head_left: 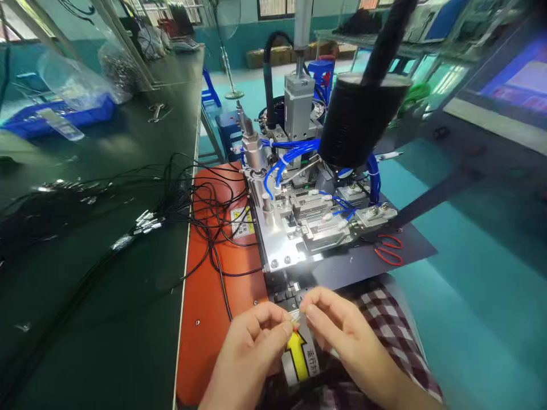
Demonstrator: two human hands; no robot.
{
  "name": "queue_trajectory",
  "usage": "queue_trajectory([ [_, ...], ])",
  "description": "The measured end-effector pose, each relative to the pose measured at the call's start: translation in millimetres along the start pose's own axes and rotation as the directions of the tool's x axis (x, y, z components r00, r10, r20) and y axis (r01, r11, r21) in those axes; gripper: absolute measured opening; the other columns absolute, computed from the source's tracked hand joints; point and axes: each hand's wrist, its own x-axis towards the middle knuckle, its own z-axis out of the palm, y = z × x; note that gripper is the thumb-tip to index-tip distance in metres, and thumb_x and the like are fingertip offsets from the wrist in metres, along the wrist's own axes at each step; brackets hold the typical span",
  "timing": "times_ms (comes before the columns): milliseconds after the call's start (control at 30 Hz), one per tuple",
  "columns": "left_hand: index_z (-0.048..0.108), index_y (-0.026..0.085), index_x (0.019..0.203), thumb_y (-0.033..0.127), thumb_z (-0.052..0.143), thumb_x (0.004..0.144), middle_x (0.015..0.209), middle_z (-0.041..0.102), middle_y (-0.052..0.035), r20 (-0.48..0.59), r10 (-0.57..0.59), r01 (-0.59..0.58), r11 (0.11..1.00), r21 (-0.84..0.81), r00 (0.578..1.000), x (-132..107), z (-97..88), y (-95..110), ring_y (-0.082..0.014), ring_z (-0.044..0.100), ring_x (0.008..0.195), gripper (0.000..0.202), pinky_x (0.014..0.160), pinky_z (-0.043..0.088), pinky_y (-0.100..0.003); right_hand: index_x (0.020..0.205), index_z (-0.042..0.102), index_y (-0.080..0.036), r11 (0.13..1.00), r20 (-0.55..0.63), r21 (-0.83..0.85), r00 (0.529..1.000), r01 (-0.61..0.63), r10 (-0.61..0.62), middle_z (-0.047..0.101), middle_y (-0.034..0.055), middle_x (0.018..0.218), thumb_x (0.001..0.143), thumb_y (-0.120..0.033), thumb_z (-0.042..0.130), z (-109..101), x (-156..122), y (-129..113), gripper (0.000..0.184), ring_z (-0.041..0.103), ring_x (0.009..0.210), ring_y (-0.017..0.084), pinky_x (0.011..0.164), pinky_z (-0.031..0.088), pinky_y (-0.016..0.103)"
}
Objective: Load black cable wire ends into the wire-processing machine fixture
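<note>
Left hand: the left hand (252, 350) has thumb and forefinger pinched narrowly on thin strands (296, 321), pale yellowish with a reddish spot at the pinch.
Right hand: the right hand (350, 339) is just beside, thumb and forefinger drawn close together; whether it grips the strands I cannot tell.
Strands' place: between the two hands, above a flat, arrow-shaped yellow sticker (298, 356).
Lap: soft checked cloth (391, 324), dark red and white.
Machine base: smooth orange-red panel (200, 341), with loops of thin black cable (211, 216) over it.
Machine: shiny flat metal plate (276, 247) bearing blocky metal parts, bendy blue tubes (294, 152) and, above, a matte black cylinder (350, 125).
Scissors: red-looped handles (390, 250) on the dark sheet beside the machine.
Table: dark green top (128, 324), slightly glossy; on it, a cable bundle (147, 222) with silvery metal ends.
Tray: shallow blue plastic (96, 115), holding small pieces too blurred to name, a crinkled clear bag (64, 80) at it.
Room: teal floor (453, 296), blue stool (320, 71), brown boxes (273, 57) along a teal-and-white wall.
</note>
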Motion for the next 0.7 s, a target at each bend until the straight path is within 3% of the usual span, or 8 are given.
queue_trajectory([
  [367,0.055,0.017,0.068,0.041,0.067,0.071,0.05,0.034,0.0092,0.002,0.027,-0.027,0.999,0.03,1.0,1.7,-1.3,-3.8,-0.0061,0.025,0.046,0.027,0.046,0.019,-0.02,0.074,0.053,-0.017,0.993,-0.006,-0.12,1.0,-0.002,0.002,0.044,-0.0027,0.066,0.082,-0.037,0.051,4.0,0.1,-9.5,0.021,0.039,0.061,0.014,0.057,0.033,0.026],
  [700,0.055,0.017,0.07,0.038,0.064,0.073,0.05,0.029,0.0107,-0.014,0.025,-0.024,1.0,0.018,1.0,0.5,-1.7,-3.2,-0.0065,0.019,0.048,0.022,0.048,0.021,-0.02,0.075,0.052,-0.017,0.999,0.011,-0.033,0.999,-0.039,0.04,0.04,-0.0048,0.061,0.079,-0.036,0.054,4.7,-0.3,-8.3,0.02,0.035,0.057,0.012,0.054,0.03,0.024],
])
